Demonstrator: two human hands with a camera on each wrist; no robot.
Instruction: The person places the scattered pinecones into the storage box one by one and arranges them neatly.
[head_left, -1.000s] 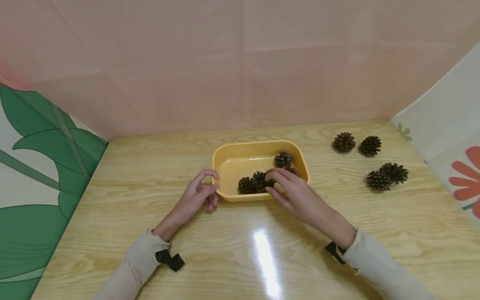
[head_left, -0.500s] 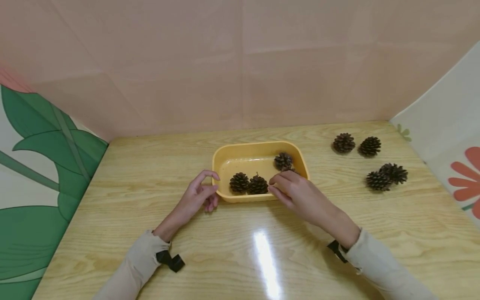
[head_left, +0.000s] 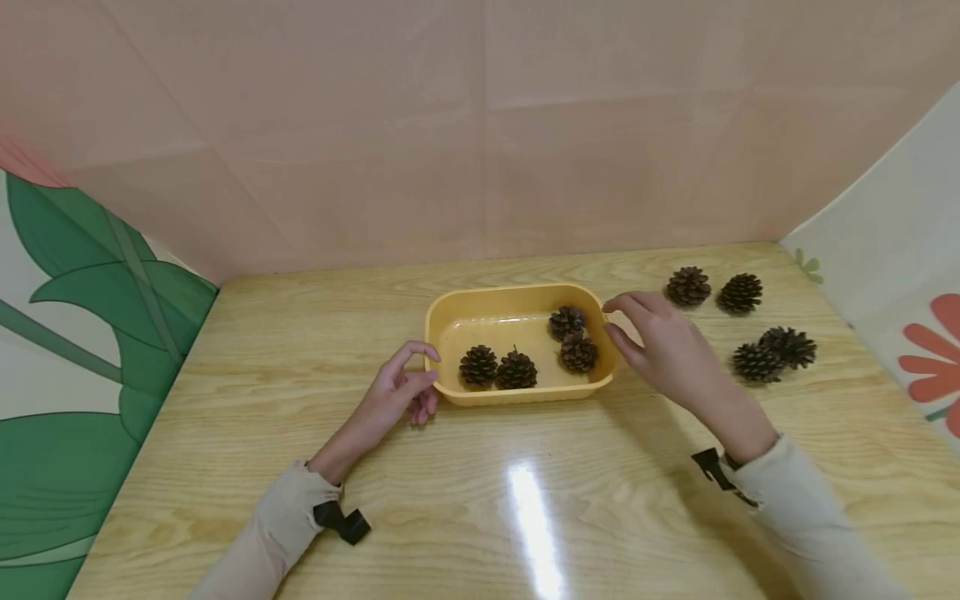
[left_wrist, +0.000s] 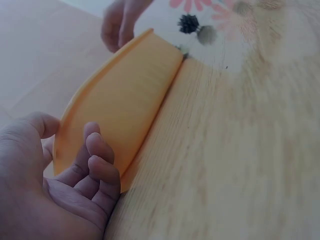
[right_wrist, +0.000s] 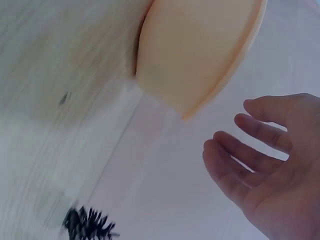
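Evidently, we see the left hand (head_left: pixel 390 387) pinching the left end of the yellow tray (head_left: pixel 517 292), presumably steadying it on the table (head_left: pixel 420 517). We judge that its walls keep the four inner pine cones (head_left: pixel 517 369) from rolling; four outer pine cones (head_left: pixel 688 287) lie to the right. We find the right hand (head_left: pixel 671 346) holding nothing, fingers apart, near the right rim. Only the head view shows us the tray's contents; the left wrist view reveals curled fingers beside its outer wall, the right wrist view a gap before the right hand.
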